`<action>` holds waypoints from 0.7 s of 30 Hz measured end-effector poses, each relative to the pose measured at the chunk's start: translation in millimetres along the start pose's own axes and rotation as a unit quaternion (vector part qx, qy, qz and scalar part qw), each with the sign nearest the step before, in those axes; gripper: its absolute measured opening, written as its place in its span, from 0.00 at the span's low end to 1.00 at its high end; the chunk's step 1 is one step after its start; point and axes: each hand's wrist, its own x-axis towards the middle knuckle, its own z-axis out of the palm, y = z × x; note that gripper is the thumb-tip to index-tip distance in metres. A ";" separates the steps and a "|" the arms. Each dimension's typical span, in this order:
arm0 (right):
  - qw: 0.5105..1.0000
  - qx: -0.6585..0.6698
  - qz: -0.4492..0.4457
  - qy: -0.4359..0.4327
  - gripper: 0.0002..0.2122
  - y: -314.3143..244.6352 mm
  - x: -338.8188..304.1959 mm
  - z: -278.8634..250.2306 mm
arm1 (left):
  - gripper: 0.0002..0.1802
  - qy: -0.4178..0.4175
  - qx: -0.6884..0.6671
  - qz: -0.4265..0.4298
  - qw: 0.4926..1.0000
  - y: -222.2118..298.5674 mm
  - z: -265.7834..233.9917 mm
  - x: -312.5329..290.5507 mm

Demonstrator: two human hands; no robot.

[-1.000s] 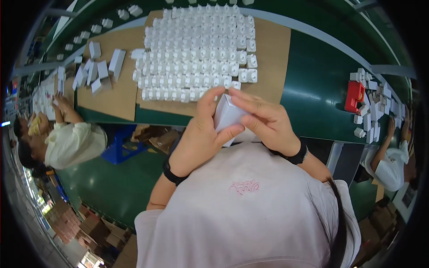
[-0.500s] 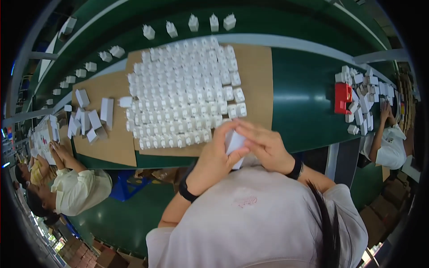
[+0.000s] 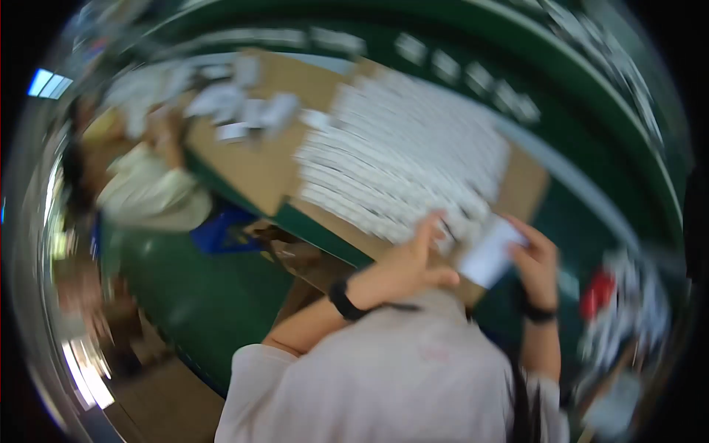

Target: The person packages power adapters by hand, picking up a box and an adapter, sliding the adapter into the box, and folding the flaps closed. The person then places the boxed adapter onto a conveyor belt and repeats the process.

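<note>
My right hand (image 3: 539,260) grips a white box (image 3: 487,255) by its right side, with the thumb and fingers at its edge. To the left of that box is my left hand (image 3: 421,258), with its thumb and fingers spread and nothing in them. Just beyond my hands stand tight rows of white plug adapters (image 3: 399,148) on brown cardboard (image 3: 526,181). Motion blur smears the rows, so single adapters are hard to make out.
More white boxes (image 3: 279,111) lie loose on cardboard at the left, near a co-worker (image 3: 151,184). A blurred line of adapters (image 3: 447,66) runs along the far green belt. At the right are a red holder (image 3: 597,294) and a white pile (image 3: 628,310).
The view has swung round and blurred. My hands, together around the white box before, have come apart; the left has let go and the right keeps the box.
</note>
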 end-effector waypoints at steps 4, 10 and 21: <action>0.973 0.006 -0.056 0.224 0.19 62.8 73.3 -202.0 | 0.34 0.171 0.020 -0.093 0.981 -39.4 -57.3 -6.6; 0.937 0.204 0.033 0.283 0.19 221.3 258.9 -439.6 | 0.18 0.446 -0.067 -0.197 0.871 -119.1 -94.7 -109.7; 0.911 -0.324 -0.218 0.133 0.38 114.2 322.3 -221.2 | 0.14 0.421 -0.029 -0.249 0.872 -89.1 -90.5 -77.9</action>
